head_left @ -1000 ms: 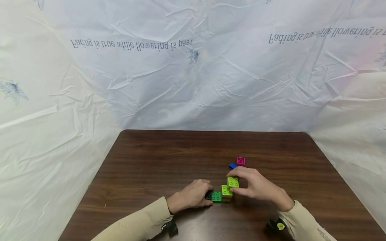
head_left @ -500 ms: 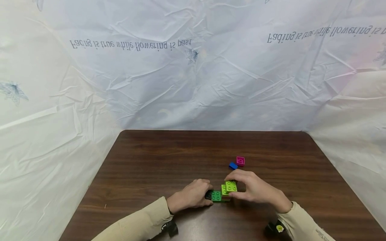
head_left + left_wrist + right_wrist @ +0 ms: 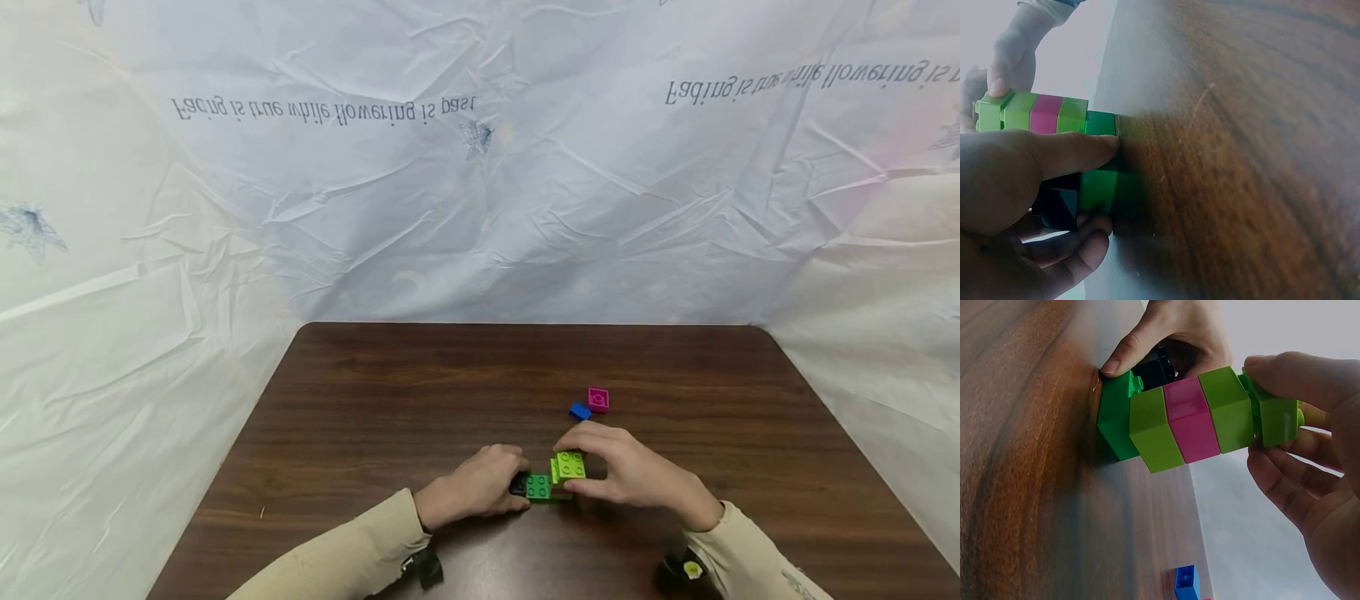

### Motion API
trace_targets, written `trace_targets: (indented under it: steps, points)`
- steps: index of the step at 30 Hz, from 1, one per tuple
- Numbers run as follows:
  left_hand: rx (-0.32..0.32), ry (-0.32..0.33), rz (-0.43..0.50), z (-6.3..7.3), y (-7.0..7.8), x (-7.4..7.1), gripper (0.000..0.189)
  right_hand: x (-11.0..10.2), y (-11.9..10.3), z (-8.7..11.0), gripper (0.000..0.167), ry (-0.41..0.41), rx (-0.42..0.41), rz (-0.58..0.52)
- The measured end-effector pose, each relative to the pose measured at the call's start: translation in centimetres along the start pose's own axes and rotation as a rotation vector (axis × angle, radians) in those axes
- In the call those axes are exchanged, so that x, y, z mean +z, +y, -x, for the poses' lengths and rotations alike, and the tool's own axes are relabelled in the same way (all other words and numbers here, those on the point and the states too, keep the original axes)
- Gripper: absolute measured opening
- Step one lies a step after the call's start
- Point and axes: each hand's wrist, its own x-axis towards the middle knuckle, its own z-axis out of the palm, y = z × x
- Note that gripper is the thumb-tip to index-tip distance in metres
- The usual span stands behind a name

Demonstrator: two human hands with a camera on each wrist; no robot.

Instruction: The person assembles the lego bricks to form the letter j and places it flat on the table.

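On the table a green base brick (image 3: 537, 487) bears a black brick (image 3: 1155, 370) at one end and a stack at the other. That stack runs lime brick (image 3: 1156, 431), pink brick (image 3: 1192, 419), lime brick (image 3: 1227, 409). My left hand (image 3: 476, 483) grips the base's black end, thumb on the green side. Between thumb and fingers, my right hand (image 3: 630, 471) pinches another lime brick (image 3: 570, 465) at the top of the stack. In the right wrist view that top brick sits slightly askew, with a narrow gap beneath it.
Farther back on the brown table (image 3: 420, 375) lie a small blue brick (image 3: 580, 412) and a magenta brick (image 3: 598, 400) with its hollow side up. White printed sheeting (image 3: 480, 208) surrounds the table's back and sides.
My right hand has moved left and slightly down with the lime brick, which now nearly covers the lime brick below it. My left hand has stayed in place.
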Motion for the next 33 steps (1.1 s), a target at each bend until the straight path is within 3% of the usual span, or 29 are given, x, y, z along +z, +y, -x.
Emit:
trace_targets:
  steps: [13, 23, 33]
  points:
    - [0.01, -0.012, 0.016, -0.1, 0.0, 0.1, 0.03, 0.1, -0.2, -0.2, 0.039, -0.024, 0.042, -0.016]
    - [-0.004, -0.016, 0.006, -0.1, 0.0, 0.1, 0.029, 0.5, -0.1, -0.5, 0.041, 0.042, -0.075, -0.02]
    - [0.008, -0.004, 0.004, -0.1, -0.1, 0.1, 0.029, 1.1, 0.3, 0.0, 0.043, 0.069, -0.023, -0.022]
